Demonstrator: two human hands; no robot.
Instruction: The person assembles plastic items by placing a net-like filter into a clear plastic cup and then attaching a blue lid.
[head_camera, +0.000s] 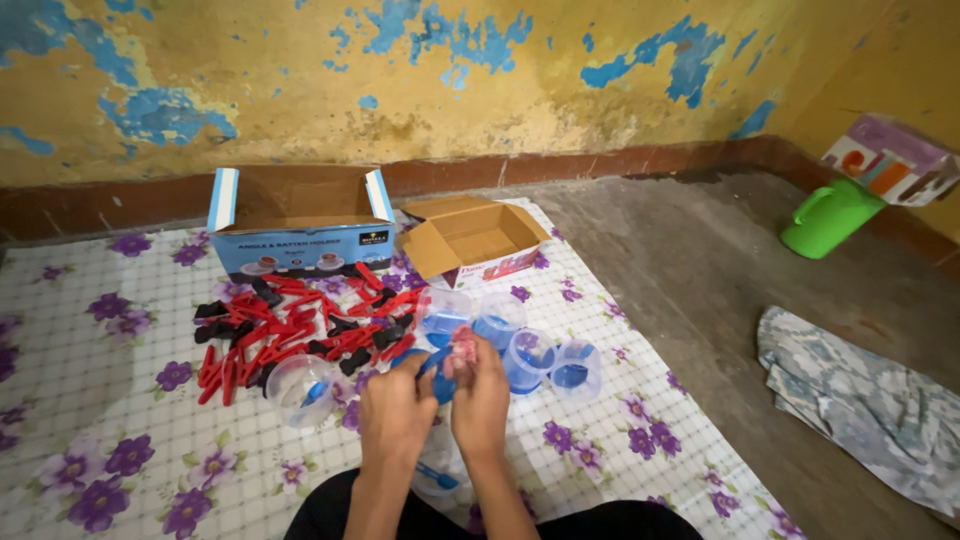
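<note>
sitting on the floor, the person holds both hands close together over a flowered mat. there is only the head view, looking down from above.

the left hand is curled tight around a small blue piece, and the right hand is pinching something pinkish-red right on top of it. both grips are clenched on these little parts, pressed together in the air just above the person's lap. i cannot tell just how the two parts fit.

just beyond the hands sit some clear cups with blue inside, close to each other. another clear cup lies tilted to the left. a big pile of red and black small parts is spread past it. behind stand a blue open box and a smaller open brown box. off the mat, far right, there is a green jug and a crumpled cloth.

what could go wrong, i think: the parts are tiny, so a slip of the fingers could drop one into the lap or onto the busy mat, where it would be hard to find. pushing too hard or crooked might bend a part. an elbow or wrist swinging out could knock the cups over, since they sit so near.
</note>
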